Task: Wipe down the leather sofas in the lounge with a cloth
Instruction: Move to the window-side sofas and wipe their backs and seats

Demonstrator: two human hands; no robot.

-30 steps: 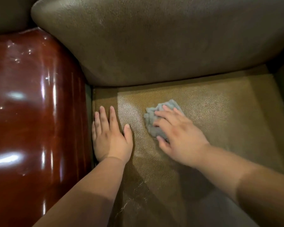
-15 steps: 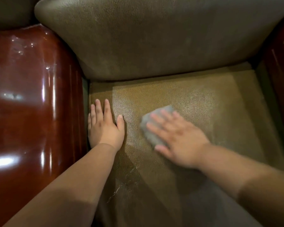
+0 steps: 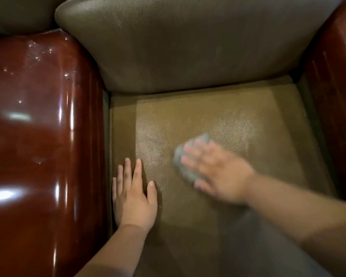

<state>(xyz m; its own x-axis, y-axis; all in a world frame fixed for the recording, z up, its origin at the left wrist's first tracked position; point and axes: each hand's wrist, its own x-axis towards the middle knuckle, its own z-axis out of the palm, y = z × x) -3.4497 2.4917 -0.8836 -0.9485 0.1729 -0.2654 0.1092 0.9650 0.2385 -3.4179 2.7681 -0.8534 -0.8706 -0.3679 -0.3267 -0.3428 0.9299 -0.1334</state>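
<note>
Under right hand [image 3: 216, 172]: grey cloth [image 3: 183, 156], fingers seemingly flat (blurred) | step: wiping seat cushion [image 3: 248, 226] | next: unwiped leather beyond fingertips | left hand [image 3: 133, 198] flat, bracing.

glossy red-brown armrests [image 3: 38, 126], bright light glints

Crumpled grey cloth [image 3: 183, 160] lies on the olive leather seat [image 3: 268, 146].

Right hand [image 3: 218, 172] motion-blurred, cloth [image 3: 183, 156] mostly hidden beneath, perhaps bunched
</note>
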